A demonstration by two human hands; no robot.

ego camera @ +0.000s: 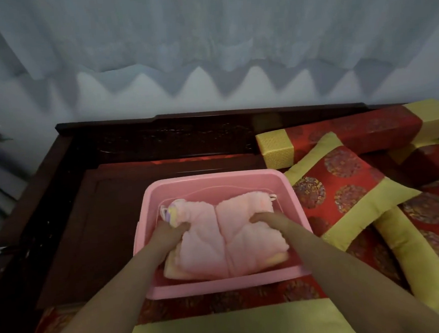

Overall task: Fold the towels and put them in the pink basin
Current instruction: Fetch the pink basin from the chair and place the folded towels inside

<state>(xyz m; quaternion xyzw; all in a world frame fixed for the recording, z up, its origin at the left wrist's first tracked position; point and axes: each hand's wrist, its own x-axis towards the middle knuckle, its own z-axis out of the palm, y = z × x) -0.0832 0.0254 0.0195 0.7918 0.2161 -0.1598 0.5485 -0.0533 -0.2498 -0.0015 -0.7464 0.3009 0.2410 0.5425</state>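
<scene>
A folded pink towel [226, 236] lies inside the pink basin [215, 179] on a dark wooden bed. The left hand [170, 233] at nine o'clock and right hand [267, 221] at three o'clock have fingers curled, gripping the towel. Red-and-yellow cushions [346, 190] sit at three o'clock.

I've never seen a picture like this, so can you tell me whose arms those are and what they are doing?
The camera sits on a person's head and looks down, so the arms are that person's own. The left hand and the right hand press on a folded pink towel, which lies inside a pink basin. A yellowish towel peeks out underneath. The basin stands on a dark wooden couch. Red and yellow cushions lie to the right, and a pale curtain hangs behind.
</scene>
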